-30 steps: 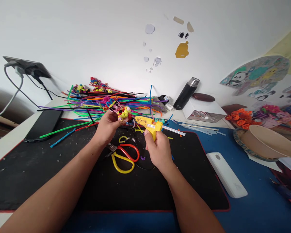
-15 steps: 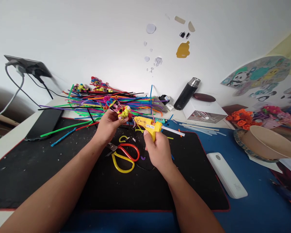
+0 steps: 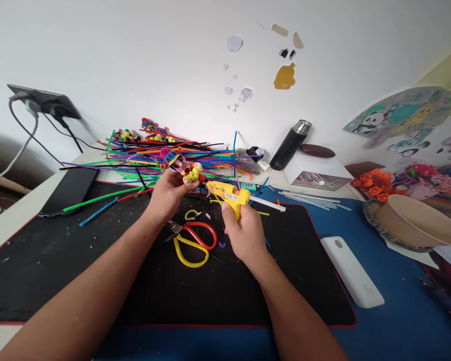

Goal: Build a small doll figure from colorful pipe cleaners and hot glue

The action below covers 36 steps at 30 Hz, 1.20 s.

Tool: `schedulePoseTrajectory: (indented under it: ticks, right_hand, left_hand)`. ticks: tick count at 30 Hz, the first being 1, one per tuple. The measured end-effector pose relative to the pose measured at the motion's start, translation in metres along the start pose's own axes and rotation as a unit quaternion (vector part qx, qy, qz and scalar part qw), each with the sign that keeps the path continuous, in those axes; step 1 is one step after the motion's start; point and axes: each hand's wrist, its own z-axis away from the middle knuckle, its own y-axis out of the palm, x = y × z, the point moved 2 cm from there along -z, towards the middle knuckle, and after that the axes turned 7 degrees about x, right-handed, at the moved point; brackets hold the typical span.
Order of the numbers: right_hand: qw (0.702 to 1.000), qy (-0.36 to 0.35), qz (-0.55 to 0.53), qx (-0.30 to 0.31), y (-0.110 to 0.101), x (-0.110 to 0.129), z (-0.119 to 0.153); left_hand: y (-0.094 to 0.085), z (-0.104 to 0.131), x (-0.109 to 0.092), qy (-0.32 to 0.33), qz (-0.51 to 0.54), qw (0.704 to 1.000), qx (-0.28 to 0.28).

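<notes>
I have the small doll [image 3: 190, 172] near the middle of my view, held up above the far edge of the black mat [image 3: 229, 296]. My left hand [image 3: 168, 194] is closed on it, thumb and fingers pinching its lower part, its pink and blue top leaning left. My right hand [image 3: 248, 229] is clamped around the handle of a yellow glue gun [image 3: 225, 193], nozzle pointing left toward the doll; from here I can't quite tell whether the tip touches it. A clear glue stick [image 3: 268, 202] juts from the gun's back end.

Below, between my forearms, scissors [image 3: 195, 244] with one red and one yellow handle lie on the mat. Behind the doll I see a heap of coloured pipe cleaners [image 3: 210, 159] along the wall. A phone [image 3: 73, 189] lies to the left; farther right are a tilted black flask [image 3: 290, 145], a white box [image 3: 317, 173] and a bowl [image 3: 421, 220].
</notes>
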Motion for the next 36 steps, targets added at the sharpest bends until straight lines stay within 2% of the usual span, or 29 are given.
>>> schedulePoseTrajectory:
  ticks: [14, 22, 25, 30, 36]
  right_hand:
    - [1.0, 0.001, -0.007, 0.004, 0.001, 0.0, 0.001]
    - [0.992, 0.04, -0.113, 0.03, 0.003, -0.005, -0.001]
    - [0.974, 0.048, -0.216, 0.052, 0.003, -0.001, 0.0]
    - [0.921, 0.045, -0.376, 0.094, 0.0, 0.005, -0.003]
    - [0.863, 0.05, -0.491, 0.104, -0.007, 0.004, -0.009]
  left_hand:
    - [0.0, 0.0, -0.001, 0.011, 0.006, 1.0, -0.006]
    - [0.0, 0.001, -0.001, 0.003, 0.0, 1.0, -0.022]
    - [-0.003, 0.001, 0.001, -0.003, 0.0, 0.999, -0.032]
    - [-0.004, 0.0, 0.0, -0.01, 0.011, 0.999, -0.03]
    - [-0.003, 0.001, -0.001, -0.011, 0.014, 1.0, -0.023]
